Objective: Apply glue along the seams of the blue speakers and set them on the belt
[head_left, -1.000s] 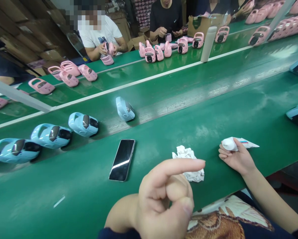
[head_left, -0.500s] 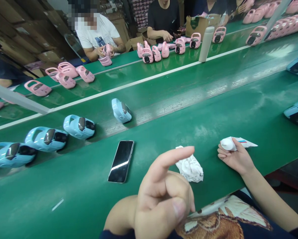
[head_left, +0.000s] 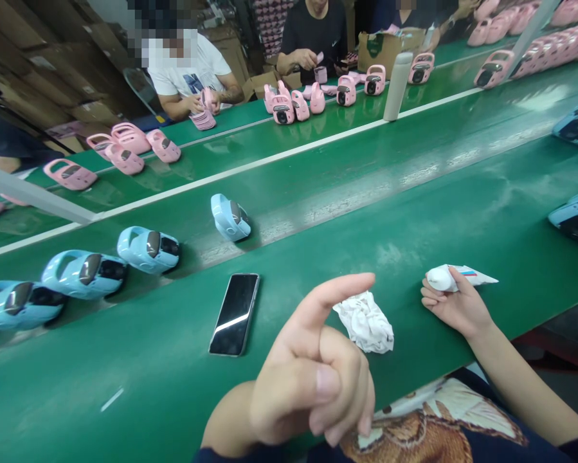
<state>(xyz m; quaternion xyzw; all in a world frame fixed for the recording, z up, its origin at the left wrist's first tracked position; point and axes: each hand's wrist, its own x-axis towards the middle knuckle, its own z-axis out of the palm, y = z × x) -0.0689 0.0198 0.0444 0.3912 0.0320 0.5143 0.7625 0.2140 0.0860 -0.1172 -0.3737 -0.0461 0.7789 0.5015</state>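
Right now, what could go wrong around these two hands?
The left hand hovers close to the crumpled white wad, so a careless sweep might drag it. The phone lies flat and uncovered nearby and could get knocked or smeared. The right hand grips a white tube; squeezing too hard might push something out onto the green surface.

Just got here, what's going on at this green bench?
The right hand holds a white tube above the bench. The left hand has its index finger out and the others curled, with nothing visible in its grip. A phone and a crumpled white wad lie nearby. Blue gadgets sit beyond; across from them, a person in a white shirt handles a pink piece.
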